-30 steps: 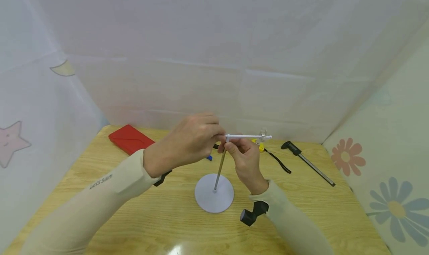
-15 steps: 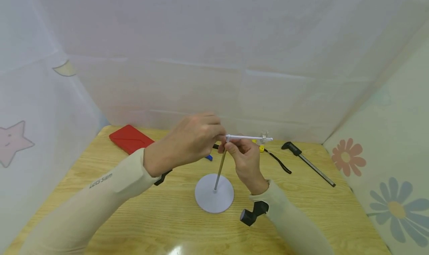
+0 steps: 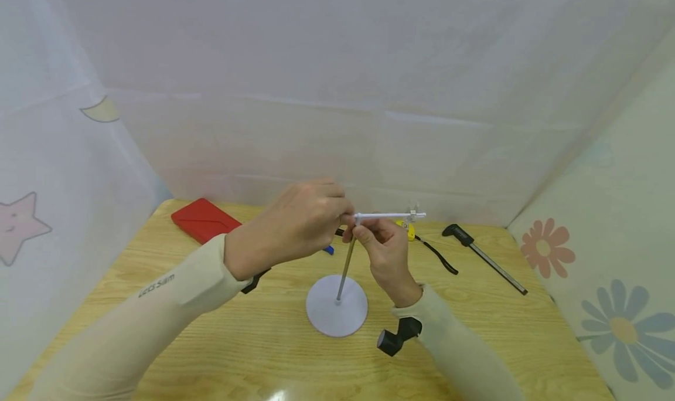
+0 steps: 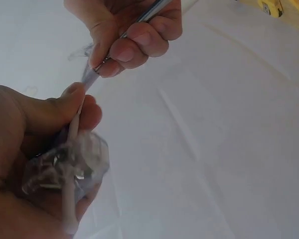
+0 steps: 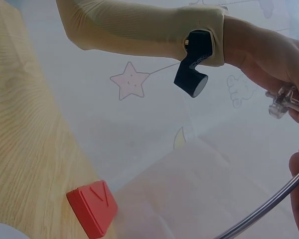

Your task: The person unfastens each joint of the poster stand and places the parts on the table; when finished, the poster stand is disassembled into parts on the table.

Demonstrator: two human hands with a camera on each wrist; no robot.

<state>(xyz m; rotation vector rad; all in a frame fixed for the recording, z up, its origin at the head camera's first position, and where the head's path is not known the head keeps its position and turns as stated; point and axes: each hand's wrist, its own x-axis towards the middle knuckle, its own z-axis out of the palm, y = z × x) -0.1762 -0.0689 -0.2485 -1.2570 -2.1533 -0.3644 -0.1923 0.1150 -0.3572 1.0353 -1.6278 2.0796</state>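
A small stand is on the wooden table, with a white round base [image 3: 327, 319] and a thin metal pole [image 3: 345, 269]. Across its top runs a white crossbar [image 3: 387, 216], with a clear clip [image 3: 413, 213] near the right end. My left hand [image 3: 308, 222] pinches the crossbar left of the joint; another clear clip [image 4: 92, 157] sits on the bar by this palm in the left wrist view. Just under the joint, my right hand [image 3: 389, 257] grips the pole between thumb and fingers. The bar's left end is hidden behind my left hand in the head view.
Behind my left forearm lies a red case [image 3: 203, 219]. A yellow object [image 3: 410, 231] with a black strap [image 3: 440, 255] is behind my right hand, and a black-headed caliper [image 3: 485, 251] lies at the right. The tip of something blue [image 3: 329, 250] shows between the hands.
The crossbar's right end with its clip dips slightly, then comes back up and a little left. Both hands keep their places on the stand.
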